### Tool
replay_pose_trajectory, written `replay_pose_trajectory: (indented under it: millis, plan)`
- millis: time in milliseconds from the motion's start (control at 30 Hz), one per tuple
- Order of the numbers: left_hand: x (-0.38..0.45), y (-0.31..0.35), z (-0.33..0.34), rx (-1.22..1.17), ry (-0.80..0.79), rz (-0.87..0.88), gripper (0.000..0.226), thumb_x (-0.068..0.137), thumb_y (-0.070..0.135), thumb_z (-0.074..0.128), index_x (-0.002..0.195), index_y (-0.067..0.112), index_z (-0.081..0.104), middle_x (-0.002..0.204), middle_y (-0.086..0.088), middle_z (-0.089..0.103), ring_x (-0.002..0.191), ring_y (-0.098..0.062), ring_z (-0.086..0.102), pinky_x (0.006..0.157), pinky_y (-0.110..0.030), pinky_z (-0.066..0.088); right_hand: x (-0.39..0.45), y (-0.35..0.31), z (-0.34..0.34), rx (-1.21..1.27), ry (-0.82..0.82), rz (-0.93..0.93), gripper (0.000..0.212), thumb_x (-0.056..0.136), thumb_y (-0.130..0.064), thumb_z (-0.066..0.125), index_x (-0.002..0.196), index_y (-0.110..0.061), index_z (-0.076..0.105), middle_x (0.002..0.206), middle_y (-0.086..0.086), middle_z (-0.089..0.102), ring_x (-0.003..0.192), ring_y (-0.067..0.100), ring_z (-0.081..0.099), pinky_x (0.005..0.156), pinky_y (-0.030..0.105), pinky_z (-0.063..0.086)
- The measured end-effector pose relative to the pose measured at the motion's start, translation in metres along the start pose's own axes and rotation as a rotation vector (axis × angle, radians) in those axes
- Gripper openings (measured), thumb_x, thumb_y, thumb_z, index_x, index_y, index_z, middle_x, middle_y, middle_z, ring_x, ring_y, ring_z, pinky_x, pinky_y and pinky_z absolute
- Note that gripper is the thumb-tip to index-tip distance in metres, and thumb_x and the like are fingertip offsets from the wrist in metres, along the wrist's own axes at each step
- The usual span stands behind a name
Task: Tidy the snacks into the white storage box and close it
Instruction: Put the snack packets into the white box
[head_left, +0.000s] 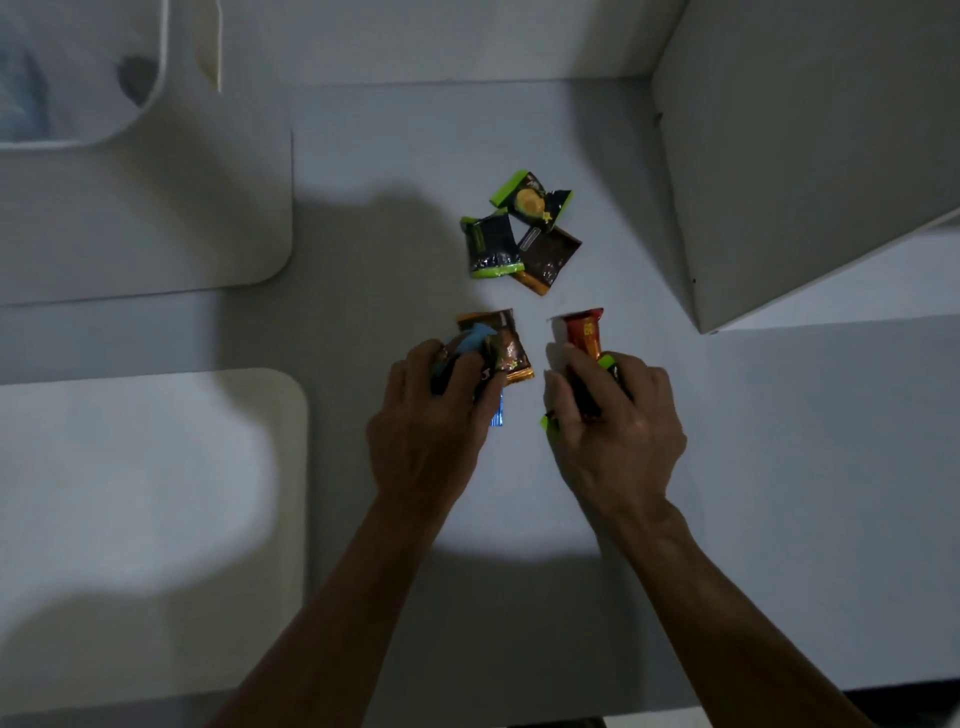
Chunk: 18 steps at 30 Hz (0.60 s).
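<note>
My left hand is closed over a bunch of snack packets, brown-orange and blue ones, low on the white table. My right hand grips a red-orange packet together with a green-edged dark one. Beyond both hands lie three loose packets: a green and black one, a dark one with green ends, and a brown one. The white storage box stands at the far left, open, with a blue item dimly visible inside. A flat white lid lies at the near left.
A tall white panel or box side rises at the right, close to the loose packets. The table's near edge runs along the bottom. Shadows of my arms and head fall over the table's middle.
</note>
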<state>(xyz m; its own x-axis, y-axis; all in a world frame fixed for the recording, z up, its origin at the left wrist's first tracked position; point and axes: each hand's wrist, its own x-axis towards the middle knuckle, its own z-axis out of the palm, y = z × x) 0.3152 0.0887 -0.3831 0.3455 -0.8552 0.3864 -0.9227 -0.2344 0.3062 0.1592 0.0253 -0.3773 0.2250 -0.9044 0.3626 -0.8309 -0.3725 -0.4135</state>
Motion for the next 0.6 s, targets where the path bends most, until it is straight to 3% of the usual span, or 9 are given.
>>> replay_pose_trajectory:
  millis: [300,500,600]
  plan:
    - [0.015,-0.004,-0.034,-0.364,0.006,-0.208,0.034,0.087,0.039,0.064,0.107,0.011,0.061,0.109,-0.014,0.057,0.082,-0.02,0.063,0.059,-0.034,0.059,0.021,-0.016,-0.025,0.226,-0.092,0.064,0.031,0.085,-0.029,0.073,0.115,-0.019,0.072,0.095,0.006,0.067,0.08,0.02,0.06,0.057,0.033,0.052]
    - [0.056,-0.001,-0.12,-0.455,0.19,-0.284,0.023,0.083,0.031,0.075,0.097,0.016,0.064,0.1,-0.007,0.058,0.08,-0.012,0.058,0.065,-0.02,0.05,0.066,-0.088,-0.068,0.362,-0.019,0.032,0.031,0.083,-0.026,0.077,0.114,-0.025,0.073,0.094,0.0,0.065,0.079,0.02,0.063,0.058,0.034,0.053]
    - [0.091,-0.023,-0.178,-0.461,0.318,-0.279,0.021,0.081,0.021,0.079,0.095,0.01,0.068,0.096,-0.007,0.059,0.084,-0.01,0.058,0.075,-0.006,0.041,0.1,-0.152,-0.082,0.461,0.011,-0.005,0.031,0.083,-0.028,0.077,0.113,-0.026,0.073,0.093,0.0,0.065,0.081,0.019,0.064,0.062,0.035,0.054]
